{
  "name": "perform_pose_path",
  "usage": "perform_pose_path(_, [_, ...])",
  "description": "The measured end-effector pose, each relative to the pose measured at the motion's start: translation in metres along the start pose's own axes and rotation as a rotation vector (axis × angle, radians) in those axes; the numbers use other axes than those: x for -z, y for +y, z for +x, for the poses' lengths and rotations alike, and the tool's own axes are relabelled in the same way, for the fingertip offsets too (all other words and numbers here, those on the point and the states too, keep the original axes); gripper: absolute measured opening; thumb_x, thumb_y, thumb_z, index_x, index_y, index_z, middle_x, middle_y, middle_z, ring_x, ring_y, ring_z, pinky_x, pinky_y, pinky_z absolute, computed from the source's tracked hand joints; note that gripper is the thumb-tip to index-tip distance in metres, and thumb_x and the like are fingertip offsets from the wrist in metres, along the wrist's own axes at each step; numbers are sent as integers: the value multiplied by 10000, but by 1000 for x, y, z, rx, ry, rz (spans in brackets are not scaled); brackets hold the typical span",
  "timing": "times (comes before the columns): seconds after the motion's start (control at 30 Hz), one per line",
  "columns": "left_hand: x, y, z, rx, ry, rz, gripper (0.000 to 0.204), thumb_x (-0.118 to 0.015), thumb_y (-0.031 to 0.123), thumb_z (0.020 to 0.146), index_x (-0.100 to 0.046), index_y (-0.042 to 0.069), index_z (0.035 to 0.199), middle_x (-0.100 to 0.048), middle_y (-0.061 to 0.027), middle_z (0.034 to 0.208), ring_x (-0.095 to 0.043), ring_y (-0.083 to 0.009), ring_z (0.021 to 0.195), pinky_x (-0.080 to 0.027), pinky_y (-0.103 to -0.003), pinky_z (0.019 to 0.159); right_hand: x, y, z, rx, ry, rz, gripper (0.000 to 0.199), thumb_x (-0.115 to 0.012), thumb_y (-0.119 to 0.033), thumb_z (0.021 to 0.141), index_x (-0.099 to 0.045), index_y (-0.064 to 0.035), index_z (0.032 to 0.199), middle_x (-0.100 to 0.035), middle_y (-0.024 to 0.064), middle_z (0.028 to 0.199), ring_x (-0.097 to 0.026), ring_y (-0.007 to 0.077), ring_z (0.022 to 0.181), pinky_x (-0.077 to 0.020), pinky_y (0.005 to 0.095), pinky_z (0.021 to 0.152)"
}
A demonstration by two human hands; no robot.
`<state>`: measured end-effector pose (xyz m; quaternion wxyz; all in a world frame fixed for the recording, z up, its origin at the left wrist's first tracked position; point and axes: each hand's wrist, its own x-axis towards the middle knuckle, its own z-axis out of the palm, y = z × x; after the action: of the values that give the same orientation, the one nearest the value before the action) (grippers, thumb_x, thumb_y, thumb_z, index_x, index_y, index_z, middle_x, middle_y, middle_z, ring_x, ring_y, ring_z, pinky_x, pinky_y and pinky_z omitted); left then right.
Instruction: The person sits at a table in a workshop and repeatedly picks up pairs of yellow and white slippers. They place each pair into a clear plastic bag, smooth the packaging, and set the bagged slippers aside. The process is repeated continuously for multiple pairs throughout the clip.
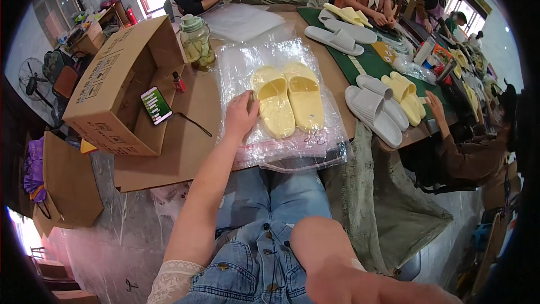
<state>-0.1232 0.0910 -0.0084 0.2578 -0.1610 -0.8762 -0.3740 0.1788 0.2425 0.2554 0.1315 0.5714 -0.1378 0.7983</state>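
Note:
A pair of pale yellow slide slippers (276, 114) lies side by side under shiny clear film in front of me, seemingly inside a clear plastic bag (329, 143). More clear bags are layered beneath the pair. At the left slipper's outer edge, my left hand (242, 114) is closed, its bent fingers gripping the film beside the strap. My right arm is bent up close to the camera. Of my right hand (360, 288) only a blurred part shows at the lower edge, with its fingers not discernible.
An open cardboard box (121, 87) stands left, with a phone (156, 105) and small red bottle (179, 81) by it. Behind are a glass jar (196, 45) and stacked plastic sheets (242, 21). Grey slippers (374, 110) and yellow slippers (406, 98) lie right, near a co-worker's hand (436, 107).

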Motion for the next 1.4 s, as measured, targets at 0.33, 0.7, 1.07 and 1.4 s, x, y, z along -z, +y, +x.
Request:
perform_pose_path(0.33, [2,1,-2,4,26,-16,382,-645,273,929,-640,9,1206,-701,-225,1111,-646,-422,1044,-499,-484,943,1,-22,2,-124,37,-19,403,-484,-152,1067,-528,-251,1456,-456,-70,1512,-699,225,1124,-469,427,993])
perform_pose_path(0.7, [-3,3,0,-23,44,25,363,-653,265,925,-644,17,1190,-699,-218,1113,-638,-423,1046,-487,-487,951,14,-6,10,-40,43,-44,333,-563,-216,1018,-489,-187,1341,-476,-7,1349,-674,259,1020,-488,383,914])
perform_pose_path(1.07, [1,-1,-3,-36,46,-13,398,-647,269,934,-644,13,1238,-697,-231,1118,-647,-416,1054,-502,-470,944,181,23,-21,-206,568,-1543,135,-669,-125,936,-657,1,981,-651,32,879,-583,111,744,-479,270,699])
perform_pose_path(1.4, [2,-1,-1,3,-15,13,428,-654,291,925,-634,1,1240,-693,-218,1163,-635,-404,1107,-468,-468,1014,353,100,-100,-1146,27,-2358,407,-708,-422,883,-688,-17,915,-720,200,884,-717,358,867,-567,456,780])
